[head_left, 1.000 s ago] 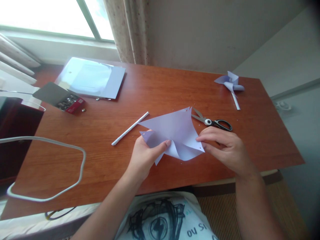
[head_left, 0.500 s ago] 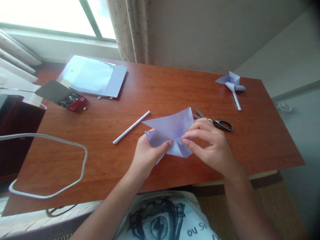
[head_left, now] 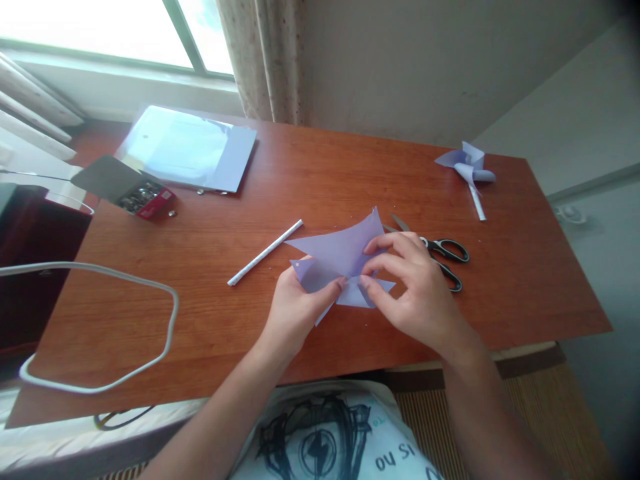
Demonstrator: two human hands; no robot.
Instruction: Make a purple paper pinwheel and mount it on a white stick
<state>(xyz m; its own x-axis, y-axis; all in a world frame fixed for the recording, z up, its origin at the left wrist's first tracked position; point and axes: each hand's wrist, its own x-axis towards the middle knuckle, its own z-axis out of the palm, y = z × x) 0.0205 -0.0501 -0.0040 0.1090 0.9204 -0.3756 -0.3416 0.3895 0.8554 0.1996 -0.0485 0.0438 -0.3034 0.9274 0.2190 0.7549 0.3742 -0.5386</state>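
A pale purple sheet of thin paper (head_left: 345,243), slit inward from its corners and bearing a small hole at one tip, is held over the middle of the brown wooden desk (head_left: 210,333), nearer the front edge than the back. The left hand (head_left: 295,303) is closed on it, thumb pressed on top near the centre, fingers mostly hidden underneath. The right hand (head_left: 417,293) has its thumb and forefinger nearly together on a folded flap beside that thumb, its other fingers loosely curled.

Black-handled metal scissors (head_left: 450,251) lie spread behind the right hand, partly covered. A slim white rolled stick (head_left: 265,253) slants on the desk to the left of the paper. Near the back right corner lies a pale purple paper pinwheel on a white stick (head_left: 467,172). Toward the back left corner are an open grey-and-red box of shiny metal pieces (head_left: 123,187) and a flat clear-and-grey folder (head_left: 187,143).
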